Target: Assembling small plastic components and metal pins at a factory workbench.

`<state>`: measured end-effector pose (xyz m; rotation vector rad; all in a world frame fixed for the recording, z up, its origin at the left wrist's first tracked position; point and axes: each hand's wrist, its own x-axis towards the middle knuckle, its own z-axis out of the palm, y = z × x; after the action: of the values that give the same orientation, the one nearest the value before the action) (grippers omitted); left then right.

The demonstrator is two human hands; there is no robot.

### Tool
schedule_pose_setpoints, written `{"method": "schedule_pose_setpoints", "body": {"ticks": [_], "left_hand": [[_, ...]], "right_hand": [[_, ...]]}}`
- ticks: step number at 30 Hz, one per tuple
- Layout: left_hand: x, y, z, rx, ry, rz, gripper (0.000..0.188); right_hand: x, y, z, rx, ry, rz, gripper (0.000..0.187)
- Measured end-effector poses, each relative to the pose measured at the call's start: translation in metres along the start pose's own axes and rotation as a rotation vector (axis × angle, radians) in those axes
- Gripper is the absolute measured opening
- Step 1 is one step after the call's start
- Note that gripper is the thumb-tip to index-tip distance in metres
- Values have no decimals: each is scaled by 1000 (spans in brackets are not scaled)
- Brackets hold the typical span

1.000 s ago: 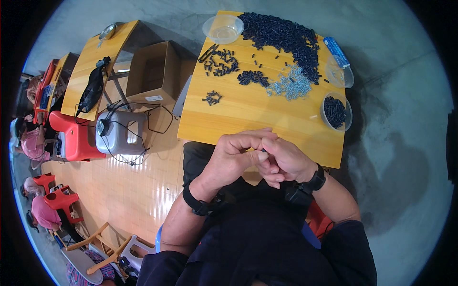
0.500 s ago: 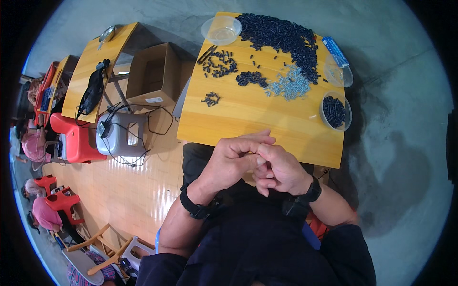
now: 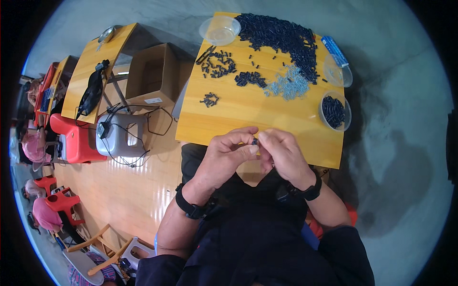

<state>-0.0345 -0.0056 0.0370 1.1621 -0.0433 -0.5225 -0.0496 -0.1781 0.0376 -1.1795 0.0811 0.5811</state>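
Note:
Over the near edge of the wooden table (image 3: 267,114) my two hands meet. My left hand (image 3: 226,155) pinches a small black cylindrical piece (image 3: 255,141) between thumb and index finger. Close against that piece, the fingertips of my right hand (image 3: 286,157) are pressed together; what they hold, if anything, is hidden. Beyond the hands lies a scatter of small light-blue pieces (image 3: 288,83), beside a little group of black pieces (image 3: 250,79). At the far side spreads a large heap of black cylindrical pieces (image 3: 276,32).
A clear bowl of black pieces (image 3: 333,112) stands at the table's right edge. Another clear bowl (image 3: 220,31) is far left, near black snips (image 3: 205,55). A blue box (image 3: 335,51) sits far right. To the left are a cardboard box (image 3: 152,74), cabled grey stool (image 3: 121,136) and seated people.
My hands have drawn slightly apart from their overlapping grip, and the small black piece now shows between them. The pieces on the table look unchanged.

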Motion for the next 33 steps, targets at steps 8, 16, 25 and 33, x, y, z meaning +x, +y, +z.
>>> {"method": "schedule_pose_setpoints", "body": {"ticks": [8,16,25,33], "left_hand": [[-3,3,-8,134,-28,-75,12],[-5,6,-9,187,-25,-57,12],[-3,7,-11,78,11,-137,12],[2,7,-13,-39,38,-166,10]], "right_hand": [[-1,-20,9,-429,106,-318,13],[1,-26,5,-382,70,-195,11],[14,-17,-6,60,-6,-9,14],[19,-13,1,198,75,18,12]]}}
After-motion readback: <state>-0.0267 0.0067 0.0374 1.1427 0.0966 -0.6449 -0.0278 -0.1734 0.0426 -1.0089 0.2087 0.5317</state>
